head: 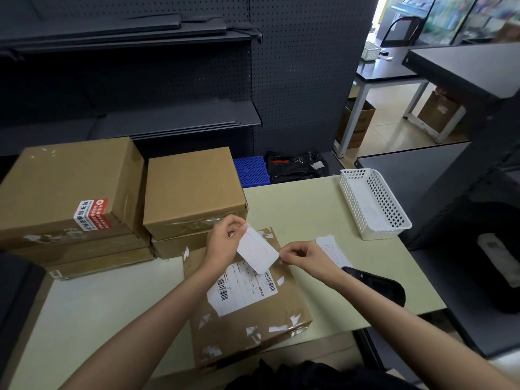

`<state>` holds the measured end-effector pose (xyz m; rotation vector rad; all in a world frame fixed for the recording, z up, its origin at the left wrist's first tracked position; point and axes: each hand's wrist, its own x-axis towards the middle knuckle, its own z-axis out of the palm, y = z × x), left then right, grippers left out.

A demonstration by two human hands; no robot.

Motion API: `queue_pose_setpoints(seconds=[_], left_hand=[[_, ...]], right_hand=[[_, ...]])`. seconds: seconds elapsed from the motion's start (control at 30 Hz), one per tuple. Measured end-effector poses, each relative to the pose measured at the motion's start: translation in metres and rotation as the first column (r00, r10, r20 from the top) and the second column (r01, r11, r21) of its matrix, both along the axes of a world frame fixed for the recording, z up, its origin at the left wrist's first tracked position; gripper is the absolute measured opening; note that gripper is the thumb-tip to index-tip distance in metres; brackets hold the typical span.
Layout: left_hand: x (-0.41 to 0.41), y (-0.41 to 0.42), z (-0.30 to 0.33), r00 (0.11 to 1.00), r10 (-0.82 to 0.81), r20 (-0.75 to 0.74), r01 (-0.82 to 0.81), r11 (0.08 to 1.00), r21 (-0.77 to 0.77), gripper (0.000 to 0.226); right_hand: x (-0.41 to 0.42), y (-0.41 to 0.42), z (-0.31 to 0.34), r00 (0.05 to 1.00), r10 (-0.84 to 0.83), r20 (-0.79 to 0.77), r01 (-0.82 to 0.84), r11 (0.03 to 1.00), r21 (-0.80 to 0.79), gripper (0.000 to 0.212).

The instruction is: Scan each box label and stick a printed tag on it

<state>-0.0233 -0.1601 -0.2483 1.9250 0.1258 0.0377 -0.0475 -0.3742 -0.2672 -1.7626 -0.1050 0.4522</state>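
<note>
A flat brown cardboard box (253, 319) lies on the pale table in front of me, with a white barcode shipping label (242, 291) on its top. Above the box's far part I hold a white printed tag (257, 251) between both hands. My left hand (225, 240) pinches the tag's upper left corner. My right hand (304, 256) pinches its lower right corner. The tag hangs tilted, just over the label's top edge. A black handheld scanner (377, 285) lies on the table by my right forearm.
Two stacks of brown boxes (194, 190) (70, 190) stand at the back left. A white perforated basket (374, 204) sits at the back right, with loose white tags (333, 250) beside it. Dark pegboard shelving rises behind the table (304, 209).
</note>
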Motion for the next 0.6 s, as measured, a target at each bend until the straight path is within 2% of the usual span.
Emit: queue_pose_setpoints(seconds=[0.6], left_hand=[[-0.001,0.0059,-0.0038,0.999,0.018,0.026,-0.018,1.0,0.023,0.008]], right_hand=[[0.0005,0.0043,0.0039,1.0,-0.019,0.008,0.019,1.0,-0.013,0.011]])
